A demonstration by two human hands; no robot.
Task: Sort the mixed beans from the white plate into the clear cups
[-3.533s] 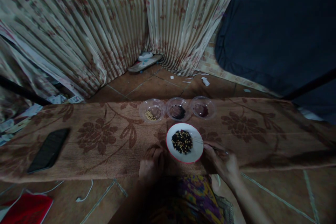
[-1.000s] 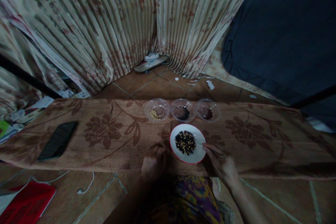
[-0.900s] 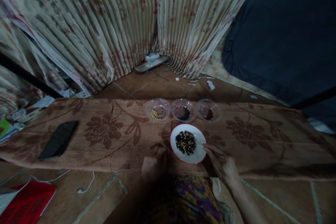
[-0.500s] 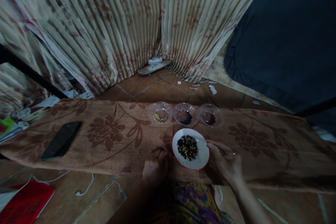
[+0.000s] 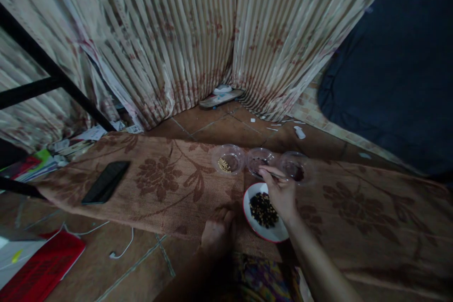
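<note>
My right hand (image 5: 283, 196) grips thin metal tweezers (image 5: 274, 171), whose tips point down at the middle clear plastic cup (image 5: 260, 161) with dark beans in it. Below that hand is a white plate (image 5: 253, 224) with a red rim, partly covered by my wrist. A mixed pile of black and pale beans (image 5: 264, 210) lies on it. To the left of the plate, my left hand (image 5: 220, 229) rests curled on the cloth, with nothing visible in it. The left cup (image 5: 233, 153) contains yellowish beans; the right cup (image 5: 292, 163) has dark reddish ones.
A brown flowered cloth (image 5: 198, 198) covers the narrow table. A black phone (image 5: 106, 182) lies on its left part. Behind stand striped curtains (image 5: 191, 33) and a skateboard (image 5: 221, 98) on the tiled floor. Papers and a black metal frame (image 5: 81, 99) are at left.
My right hand has moved from the plate's right side up and forward to the middle cup, with the tweezers. My left hand stays by the plate. The view has shifted slightly.
</note>
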